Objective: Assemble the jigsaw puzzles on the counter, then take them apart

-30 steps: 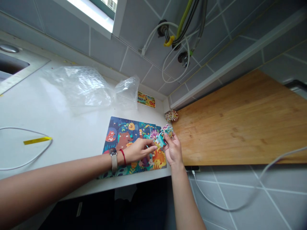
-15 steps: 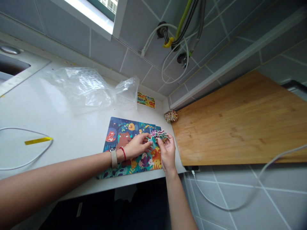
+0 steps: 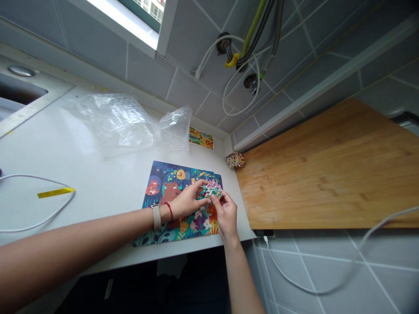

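A colourful animal puzzle picture [image 3: 163, 187] lies flat near the front edge of the white counter. Above its right part, both hands meet at a small bunch of puzzle pieces [image 3: 212, 188]. My left hand [image 3: 190, 199], with a watch and a red string at the wrist, has its thumb and fingers closed round the left side of the bunch. From the right, my right hand [image 3: 227, 211] pinches the lower right side of the same pieces. Part of the picture is hidden under the hands.
Clear plastic bags [image 3: 124, 120] lie behind the picture, beside a small printed card [image 3: 201, 138]. A stack of pieces [image 3: 235, 160] stands by the wooden board [image 3: 327, 174] on the right. A white cable [image 3: 39, 176] and a sink [image 3: 22, 89] are left.
The bunch of pieces has come lower and turned to show its printed faces. My left hand has closed on it, and my right hand has shifted its hold to the lower side.
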Available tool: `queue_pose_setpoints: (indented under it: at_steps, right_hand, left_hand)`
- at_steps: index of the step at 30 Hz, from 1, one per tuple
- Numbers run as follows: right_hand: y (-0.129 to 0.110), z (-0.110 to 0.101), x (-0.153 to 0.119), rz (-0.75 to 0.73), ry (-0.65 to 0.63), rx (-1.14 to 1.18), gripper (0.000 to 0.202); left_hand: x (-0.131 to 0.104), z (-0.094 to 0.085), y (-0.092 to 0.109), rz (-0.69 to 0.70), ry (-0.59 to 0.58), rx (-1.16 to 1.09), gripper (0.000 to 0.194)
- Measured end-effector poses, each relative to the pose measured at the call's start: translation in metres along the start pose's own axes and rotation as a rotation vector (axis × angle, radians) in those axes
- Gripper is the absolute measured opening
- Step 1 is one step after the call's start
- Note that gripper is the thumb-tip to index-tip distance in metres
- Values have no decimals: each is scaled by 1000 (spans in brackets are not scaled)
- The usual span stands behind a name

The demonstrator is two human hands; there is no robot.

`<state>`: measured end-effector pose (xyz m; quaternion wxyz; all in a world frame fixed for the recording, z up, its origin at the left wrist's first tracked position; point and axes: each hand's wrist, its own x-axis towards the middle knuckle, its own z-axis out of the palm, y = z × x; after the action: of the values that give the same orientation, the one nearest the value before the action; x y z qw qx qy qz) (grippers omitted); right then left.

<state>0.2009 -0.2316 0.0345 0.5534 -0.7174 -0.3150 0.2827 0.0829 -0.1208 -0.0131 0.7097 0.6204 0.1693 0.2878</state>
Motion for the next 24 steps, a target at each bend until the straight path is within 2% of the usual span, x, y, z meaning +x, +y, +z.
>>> queue_pose_setpoints:
  at_steps: [4, 7, 10, 13, 16, 18, 21, 23, 24]
  right_hand:
    - [3, -2, -1, -13, 27, 56, 43]
    - [2, -13, -1, 11, 5, 128, 40]
    - [3, -23, -4, 47, -67, 102, 35]
    - [7, -21, -8, 7, -98, 29, 35]
    - [15, -12, -12, -55, -44, -4, 41]
    - [20, -7, -15, -106, 13, -90, 39]
    - [20, -10, -20, -206, 65, -320, 31]
    - [14, -18, -22, -254, 32, -456, 29]
    - [10, -24, -23, -263, -25, -509, 31]
  left_hand:
    - [0, -1, -4, 49, -59, 3, 72]
    - [-1, -1, -3, 90, -56, -5, 75]
    - [-2, -1, 0, 111, -52, -58, 79]
    - [-6, -1, 4, 124, -141, -40, 74]
    - [-12, 1, 11, 182, -173, 136, 61]
    - [-15, 2, 14, 210, -170, 246, 56]
    - [-17, 3, 15, 242, -196, 281, 52]
    - [-16, 3, 13, 247, -214, 284, 57]
    - [-16, 3, 12, 235, -212, 295, 61]
